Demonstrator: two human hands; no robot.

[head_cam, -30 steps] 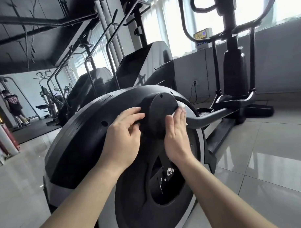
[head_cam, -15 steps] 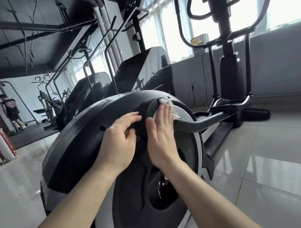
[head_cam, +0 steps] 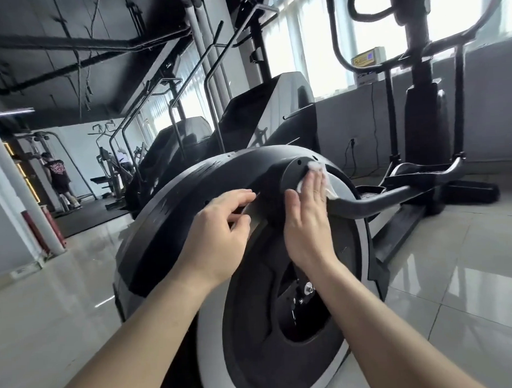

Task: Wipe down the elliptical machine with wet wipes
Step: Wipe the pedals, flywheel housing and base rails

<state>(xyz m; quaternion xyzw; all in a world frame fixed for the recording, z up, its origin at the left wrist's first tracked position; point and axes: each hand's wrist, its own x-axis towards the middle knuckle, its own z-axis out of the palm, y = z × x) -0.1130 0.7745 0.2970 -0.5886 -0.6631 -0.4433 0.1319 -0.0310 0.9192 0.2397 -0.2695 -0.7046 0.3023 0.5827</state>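
Elliptical machine gets a wipe-down on the tiled floor of a gym, its big drive housing filling the foreground just below the camera. The person's right hand lies flat with fingers straight and together, pressing a crumpled white wet wipe against the upper edge of the round black hub cover; the wipe's edges show past the fingertips and on the side toward the crank arm. A flat palm, it appears, spreads the cloth over the curved rim and lets it follow the arc. The left hand holds nothing: its fingers are loosely bent, tips at the black shroud just left of the hub, most likely to steady the body while the other hand scrubs.

The machine's long axis runs from the flywheel disc nearest the viewer away to the right, along the windowed wall, to the upright mast. The crank arm leaves the hub and points the same way, reaching toward the pedal. The housing stands upright on edge, its broad side facing the viewer. Larger machines stand in a row behind it.
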